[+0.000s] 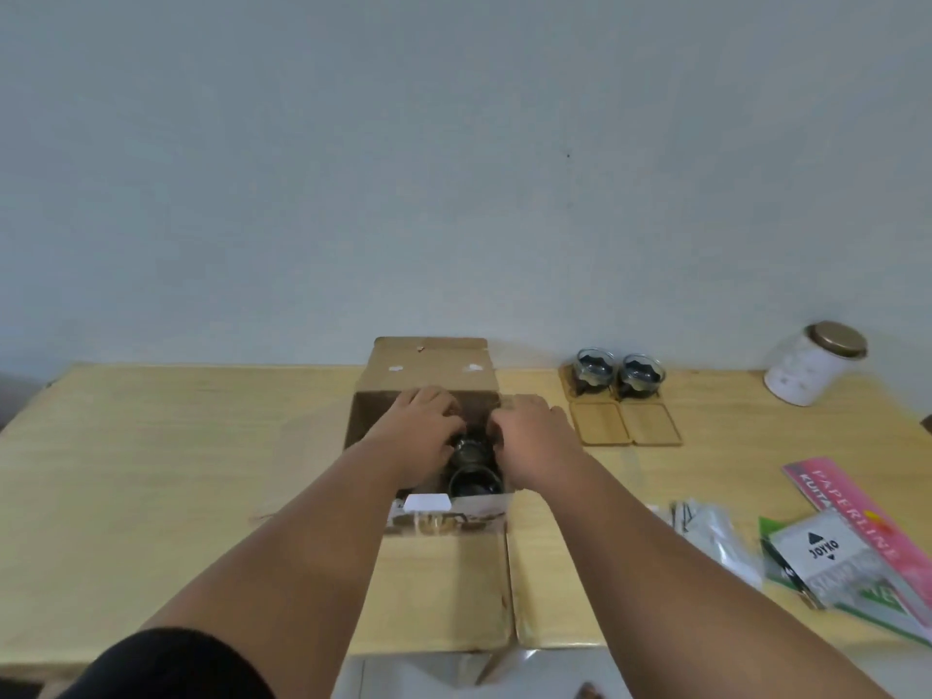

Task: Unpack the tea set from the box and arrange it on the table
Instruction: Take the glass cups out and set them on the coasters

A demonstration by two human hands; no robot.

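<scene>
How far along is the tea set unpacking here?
Done: two glass cups stand on the back coasters. In hand: left hand and right hand grip a dark cup inside the box. Left: that cup and a second cup still boxed; two front coasters bare.

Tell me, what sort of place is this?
Probably a room in a home or small office. A plain wooden table stands against a bare wall, with stationery packets and a lidded jar near the open box.
</scene>
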